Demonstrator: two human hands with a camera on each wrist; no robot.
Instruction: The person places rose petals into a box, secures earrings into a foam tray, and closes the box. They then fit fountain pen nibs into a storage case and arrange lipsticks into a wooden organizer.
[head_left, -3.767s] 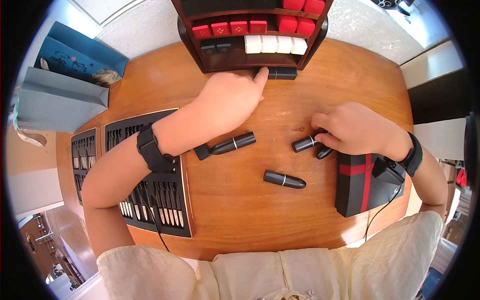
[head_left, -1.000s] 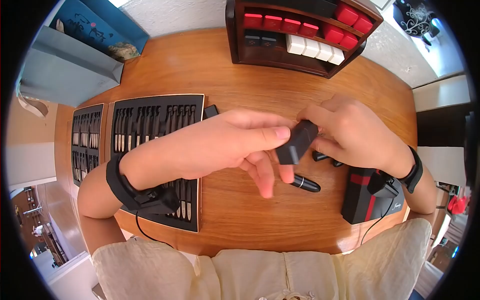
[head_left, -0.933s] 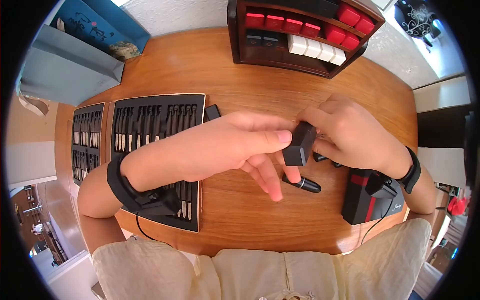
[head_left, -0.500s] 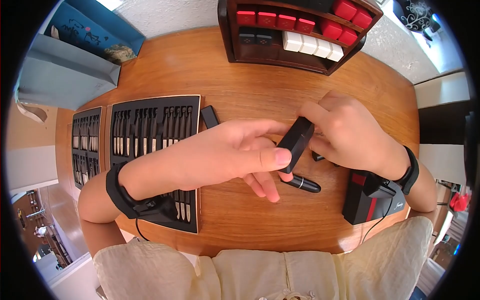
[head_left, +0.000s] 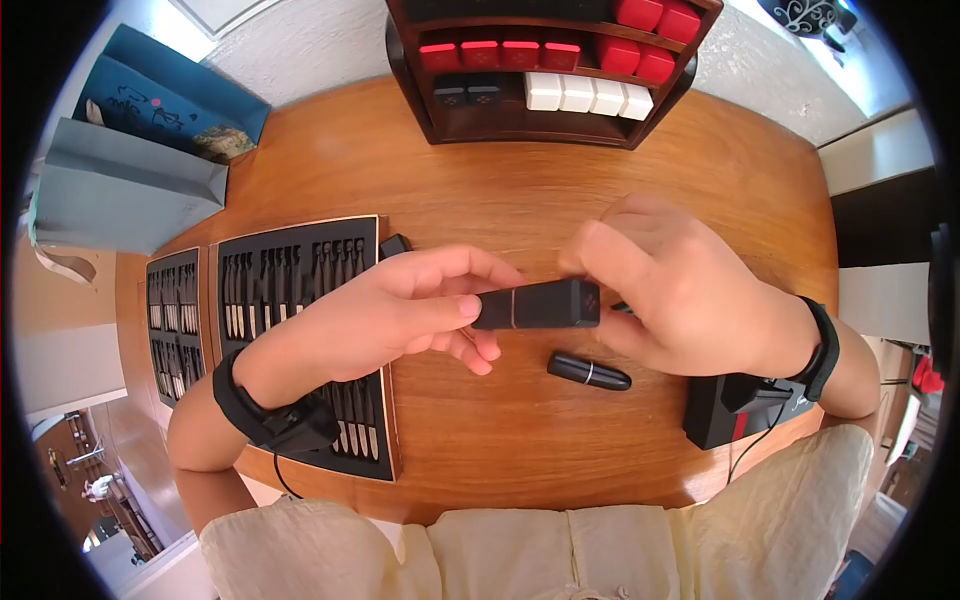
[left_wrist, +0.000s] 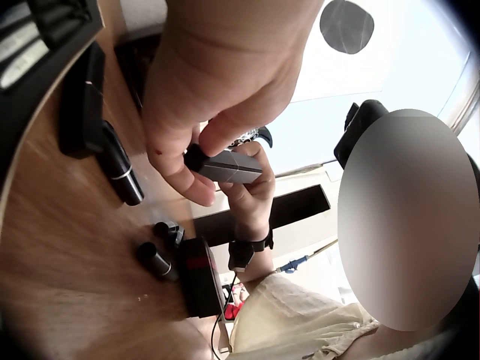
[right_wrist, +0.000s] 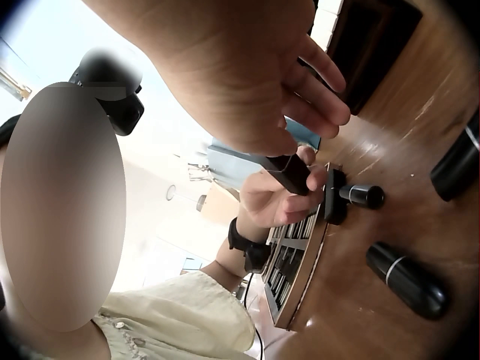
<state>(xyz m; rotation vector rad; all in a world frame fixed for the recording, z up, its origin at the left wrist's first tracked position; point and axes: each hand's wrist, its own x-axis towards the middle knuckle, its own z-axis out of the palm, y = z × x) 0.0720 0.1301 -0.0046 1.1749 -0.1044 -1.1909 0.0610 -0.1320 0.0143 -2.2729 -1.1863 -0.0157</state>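
Note:
My left hand (head_left: 400,300) pinches a square black lipstick tube (head_left: 535,304) between thumb and fingers, above the middle of the table. The tube lies level, with a thin line around it and a small emblem on its right end. My right hand (head_left: 680,290) is at that end, its index finger and thumb on either side and slightly blurred. In the right wrist view its fingers (right_wrist: 315,97) are loosely spread. Below the hands lies a bullet-shaped black lipstick (head_left: 590,370) with a silver band. More such lipsticks (left_wrist: 155,261) lie near the right hand.
A brown wooden rack (head_left: 530,125) with red, black and white square pieces stands at the back. Flat cases (head_left: 350,430) of slim pens lie at left, paper bags (head_left: 130,190) behind them. A black block (head_left: 395,245) sits beside the case, a red-ribboned box (head_left: 710,415) at right.
The left hand has taken the square tube from beside the rack and lifted it between the hands. Since half a second ago, the tube has turned level and shifted left.

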